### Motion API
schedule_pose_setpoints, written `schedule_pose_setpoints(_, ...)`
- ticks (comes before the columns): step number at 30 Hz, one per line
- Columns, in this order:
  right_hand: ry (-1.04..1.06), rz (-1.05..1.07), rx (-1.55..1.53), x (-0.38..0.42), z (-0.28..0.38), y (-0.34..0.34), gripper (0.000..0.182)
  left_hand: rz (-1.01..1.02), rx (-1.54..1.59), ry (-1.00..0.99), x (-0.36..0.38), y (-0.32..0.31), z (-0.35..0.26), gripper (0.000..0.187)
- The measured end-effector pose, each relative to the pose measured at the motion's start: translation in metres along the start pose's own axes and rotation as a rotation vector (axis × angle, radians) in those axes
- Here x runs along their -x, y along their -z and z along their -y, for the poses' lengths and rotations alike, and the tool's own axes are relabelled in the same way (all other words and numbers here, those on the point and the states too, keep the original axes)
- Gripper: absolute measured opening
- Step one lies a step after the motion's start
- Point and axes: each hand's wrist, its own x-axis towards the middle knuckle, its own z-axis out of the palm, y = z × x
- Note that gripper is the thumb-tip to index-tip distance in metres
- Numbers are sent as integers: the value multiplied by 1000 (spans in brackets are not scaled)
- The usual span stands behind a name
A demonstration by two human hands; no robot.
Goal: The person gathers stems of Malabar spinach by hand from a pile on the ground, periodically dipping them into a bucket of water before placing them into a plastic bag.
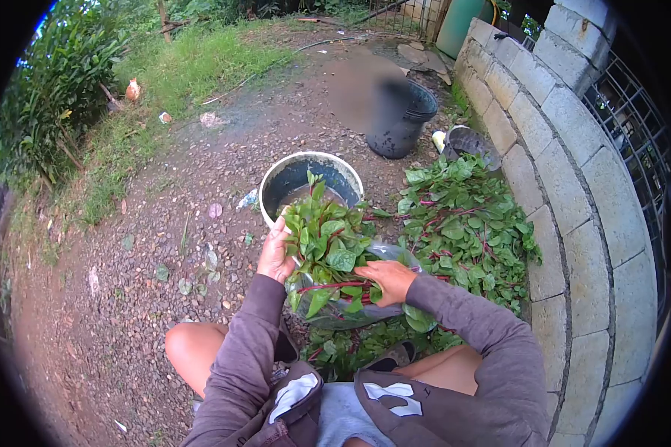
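Between my hands is a bunch of leafy greens with red stems, held over a clear plastic bag. My left hand grips the bunch along its left side, the fingers partly behind the leaves. My right hand closes around the red stems at the lower right. Just beyond the bunch stands a round bucket with a pale rim and some murky water inside. A large heap of the same greens lies to the right of my right hand.
A low block wall runs along the right. Farther off stand a black bucket and a dark basin on its side. More greens lie on the ground by my feet. Gravel spreads to the left, with grass behind.
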Motion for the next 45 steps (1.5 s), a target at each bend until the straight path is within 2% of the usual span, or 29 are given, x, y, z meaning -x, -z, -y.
schedule_pose_setpoints(1, 16, 25, -47, 7, 5, -2, 77, 57, -46, -6, 4, 4, -6, 71)
schedule_pose_setpoints(2, 34, 51, -95, 11, 10, -3, 78, 77, -62, -32, 11, 4, -5, 75)
schedule_pose_setpoints(3, -65, 231, -181, 12, 20, 8, 82, 96, -78, -56, 24, -15, -10, 79)
schedule_pose_setpoints(4, -94, 323, -283, 13, 15, 10, 82, 115, -92, -80, 36, -28, -13, 83)
schedule_pose_setpoints(6, -152, 510, -493, 22, -2, 11, 82, 142, -161, -54, 52, -36, -15, 86)
schedule_pose_setpoints(7, -191, 571, -490, 27, -16, 13, 85, 158, -211, -33, 61, -44, -17, 86)
schedule_pose_setpoints(8, -224, 589, -714, 33, -43, 2, 84, 174, -264, -9, 69, -50, -21, 86)
schedule_pose_setpoints(10, -357, 538, -547, 38, -65, 27, 77, 165, -422, 29, 75, -52, -25, 87)
schedule_pose_setpoints(12, -405, 530, -534, 37, -76, 37, 73, 269, -474, 4, 73, -47, -14, 88)
schedule_pose_setpoints(14, -286, 405, -489, 30, -51, 48, 67, 299, -499, 12, 70, -58, -19, 88)
schedule_pose_setpoints(17, -200, 346, -680, 12, -53, 37, 60, 374, -577, 31, 68, -60, -20, 87)
schedule_pose_setpoints(18, -327, 391, -651, 7, -60, 37, 60, 344, -606, 92, 71, -62, -20, 87)
schedule_pose_setpoints(20, -361, 382, -597, 3, -95, 9, 64, 321, -637, 140, 76, -66, -20, 87)
schedule_pose_setpoints(21, -389, 302, -295, -1, -92, 14, 68, 327, -636, 130, 75, -67, -18, 86)
schedule_pose_setpoints(24, -365, 277, -338, -19, -60, 49, 76, 275, -636, 26, 65, -60, -15, 87)
schedule_pose_setpoints(25, -265, 150, -231, -23, -57, 47, 80, 273, -632, 24, 63, -62, -17, 86)
schedule_pose_setpoints(26, -301, 291, -177, -34, -32, 69, 84, 247, -639, 21, 62, -63, -19, 86)
schedule_pose_setpoints(28, -421, 204, -225, -37, -70, 1, 81, 210, -555, 26, 63, -64, -25, 86)
schedule_pose_setpoints(29, -369, 81, -140, -33, -93, -36, 78, 177, -608, 20, 60, -60, -23, 85)
schedule_pose_setpoints(30, -385, 75, -111, -29, -93, -29, 77, 164, -567, 68, 62, -56, -27, 84)
schedule_pose_setpoints(32, -404, 87, -67, -20, -91, -20, 75, 120, -575, 43, 59, -51, -22, 82)
schedule_pose_setpoints(36, -481, 41, 59, 10, -87, 27, 68, 120, -670, -67, 52, -60, -22, 84)
schedule_pose_setpoints(39, -617, -26, 192, 13, -76, -12, 68, 138, -784, -139, 48, -74, -14, 80)
schedule_pose_setpoints(42, -458, -142, 198, 21, -51, -5, 69, 110, -1533, -533, 38, -72, -22, 72)
schedule_pose_setpoints(43, -450, -185, 251, 23, -44, -6, 71, 64, -1759, -730, 57, -108, -28, 62)
schedule_pose_setpoints(44, -425, -199, 260, 26, -40, -4, 71, 121, -2021, -966, 66, -134, -34, 54)
schedule_pose_setpoints(45, -396, -213, 270, 28, -36, -1, 71, 317, -2004, -916, 72, -150, -34, 48)
